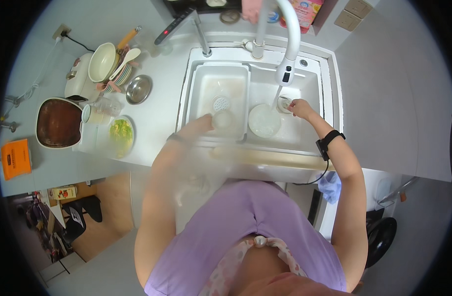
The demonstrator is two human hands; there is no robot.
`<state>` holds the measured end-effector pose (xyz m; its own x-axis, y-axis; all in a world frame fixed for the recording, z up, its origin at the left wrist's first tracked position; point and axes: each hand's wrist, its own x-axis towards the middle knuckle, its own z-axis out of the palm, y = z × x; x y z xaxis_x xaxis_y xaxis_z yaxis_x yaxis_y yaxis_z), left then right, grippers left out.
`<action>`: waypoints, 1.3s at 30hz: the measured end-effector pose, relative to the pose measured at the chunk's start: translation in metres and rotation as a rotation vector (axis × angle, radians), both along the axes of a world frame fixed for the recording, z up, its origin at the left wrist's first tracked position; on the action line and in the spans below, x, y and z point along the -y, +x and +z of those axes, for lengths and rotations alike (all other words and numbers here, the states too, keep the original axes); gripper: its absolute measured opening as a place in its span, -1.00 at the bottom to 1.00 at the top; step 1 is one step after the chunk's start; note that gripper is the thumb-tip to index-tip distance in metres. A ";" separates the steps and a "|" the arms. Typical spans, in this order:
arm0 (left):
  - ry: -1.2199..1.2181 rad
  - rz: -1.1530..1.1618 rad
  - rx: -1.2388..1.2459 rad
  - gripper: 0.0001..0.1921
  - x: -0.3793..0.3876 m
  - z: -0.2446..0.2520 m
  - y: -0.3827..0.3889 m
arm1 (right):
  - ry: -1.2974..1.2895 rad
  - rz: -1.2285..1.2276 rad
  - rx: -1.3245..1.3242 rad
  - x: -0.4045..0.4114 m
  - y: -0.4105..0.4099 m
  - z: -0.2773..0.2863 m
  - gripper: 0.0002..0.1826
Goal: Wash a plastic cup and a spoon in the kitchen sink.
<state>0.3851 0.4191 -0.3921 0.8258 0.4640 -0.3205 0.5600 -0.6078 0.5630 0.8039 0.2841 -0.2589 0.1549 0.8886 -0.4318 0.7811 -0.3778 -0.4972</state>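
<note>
My left hand (203,125) is over the left basin of the white sink (189,94), its fingers at the edge of a small round translucent bowl or lid (222,119). A perforated drain (221,104) shows just beyond that. In the right basin, my right hand (301,108) has its fingertips at a small pale round dish or strainer (284,104); its exact kind is unclear. Water runs from the white pull-out faucet (286,72) into a round bowl (265,121) beside it. A blurred patch covers part of my left forearm and the sink's front edge.
Left of the sink stand a steel bowl (139,89), a plate of chopped greens (121,135), clear containers (107,107) and a cream bowl (102,62) with a spatula (126,63). A slim metal tap (202,37) and a pink pouch (303,14) are behind the sink.
</note>
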 end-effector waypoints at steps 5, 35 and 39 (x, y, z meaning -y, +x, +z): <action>-0.385 0.197 0.199 -0.45 0.026 0.106 0.069 | -0.040 -0.186 0.043 0.033 0.034 0.008 -0.73; -0.742 0.594 -0.301 -0.66 0.038 0.165 0.210 | -0.029 -0.164 -0.076 0.075 0.040 0.071 -0.68; -0.821 0.652 -0.182 -0.65 0.032 0.145 0.215 | 0.064 -0.216 -0.056 0.071 0.038 0.051 -0.70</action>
<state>0.5998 0.3872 -0.2467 0.4040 0.3849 -0.8298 0.7576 0.3676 0.5394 0.8414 0.2127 -0.2084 0.3213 0.8633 -0.3892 0.6560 -0.4993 -0.5660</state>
